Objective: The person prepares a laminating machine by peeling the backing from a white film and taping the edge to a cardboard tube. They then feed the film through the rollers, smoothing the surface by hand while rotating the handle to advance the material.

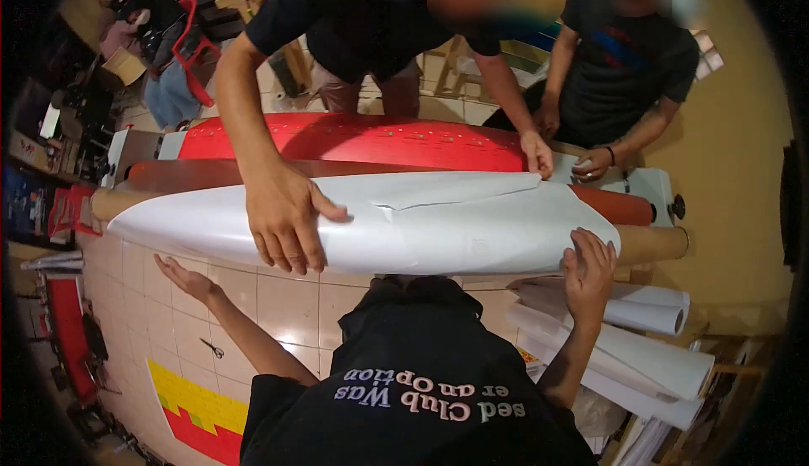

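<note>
Our right hand (592,264) is laid with spread fingers on the white sheet (497,243), near its right end; it seems to us open, not clenched, perhaps so that this end lies close to the roll. Our left hand (187,279) is open and holds nothing, with its palm turned up, below the left part of the sheet and apart from it.

The white sheet lies curved around a long cardboard tube (661,244), which is in front of our body and goes from side to side. On its upper face we see a long dark line, but we cannot tell if it is a cut or a fold. One person across from us rests a hand (286,222) flat on the sheet, we think to press it smooth, while the other hand (537,154) touches the upper edge, where the line ends.

Behind the tube are an orange roller (615,205) and, farther, a red sheet (354,141) with small marks. A second person has a hand (595,165) near the right end of these. On the tiled floor (286,302), to our left, there are scissors (213,349) and a yellow and red sheet (202,399); to our right, thick white rolls (645,310) lie together.
</note>
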`<state>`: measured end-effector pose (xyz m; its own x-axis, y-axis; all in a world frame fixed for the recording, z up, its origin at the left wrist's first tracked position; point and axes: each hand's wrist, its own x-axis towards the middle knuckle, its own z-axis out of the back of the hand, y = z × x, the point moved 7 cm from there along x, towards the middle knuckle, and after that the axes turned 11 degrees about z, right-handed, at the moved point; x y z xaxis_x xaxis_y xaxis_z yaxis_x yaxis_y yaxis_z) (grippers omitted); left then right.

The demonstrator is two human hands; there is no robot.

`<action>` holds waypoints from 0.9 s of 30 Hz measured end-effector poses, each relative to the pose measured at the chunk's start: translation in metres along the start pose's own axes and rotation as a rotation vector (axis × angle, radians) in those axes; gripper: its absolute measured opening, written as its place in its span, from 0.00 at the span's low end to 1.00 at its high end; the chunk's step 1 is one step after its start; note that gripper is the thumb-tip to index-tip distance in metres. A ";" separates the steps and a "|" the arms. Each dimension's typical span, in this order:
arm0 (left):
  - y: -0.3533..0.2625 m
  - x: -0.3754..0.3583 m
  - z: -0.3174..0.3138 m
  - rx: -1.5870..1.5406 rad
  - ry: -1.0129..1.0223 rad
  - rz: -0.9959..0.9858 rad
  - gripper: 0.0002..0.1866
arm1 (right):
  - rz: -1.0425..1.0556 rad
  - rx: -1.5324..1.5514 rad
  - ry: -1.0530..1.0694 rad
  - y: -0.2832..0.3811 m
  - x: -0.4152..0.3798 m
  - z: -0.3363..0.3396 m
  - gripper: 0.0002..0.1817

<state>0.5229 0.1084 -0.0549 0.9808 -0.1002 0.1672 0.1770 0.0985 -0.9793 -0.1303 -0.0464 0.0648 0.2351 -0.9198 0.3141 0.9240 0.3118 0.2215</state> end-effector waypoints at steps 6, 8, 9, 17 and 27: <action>-0.003 -0.003 -0.004 -0.052 -0.001 0.003 0.27 | -0.017 -0.035 -0.008 0.000 -0.008 0.013 0.18; -0.011 -0.004 -0.005 0.008 0.010 -0.020 0.27 | -0.013 -0.050 -0.031 0.000 -0.010 0.018 0.18; -0.014 -0.006 -0.005 0.011 0.009 -0.016 0.27 | -0.016 -0.055 -0.033 -0.001 -0.012 0.020 0.18; -0.005 -0.005 -0.010 -0.062 0.043 0.043 0.29 | -0.052 -0.042 -0.037 -0.007 -0.013 0.024 0.18; 0.009 -0.001 -0.027 -0.130 0.122 0.092 0.30 | -0.075 -0.059 0.000 -0.009 -0.014 0.018 0.18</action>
<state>0.5209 0.0823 -0.0669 0.9738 -0.2165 0.0691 0.0674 -0.0153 -0.9976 -0.1472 -0.0324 0.0748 0.1650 -0.9400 0.2987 0.9550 0.2279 0.1897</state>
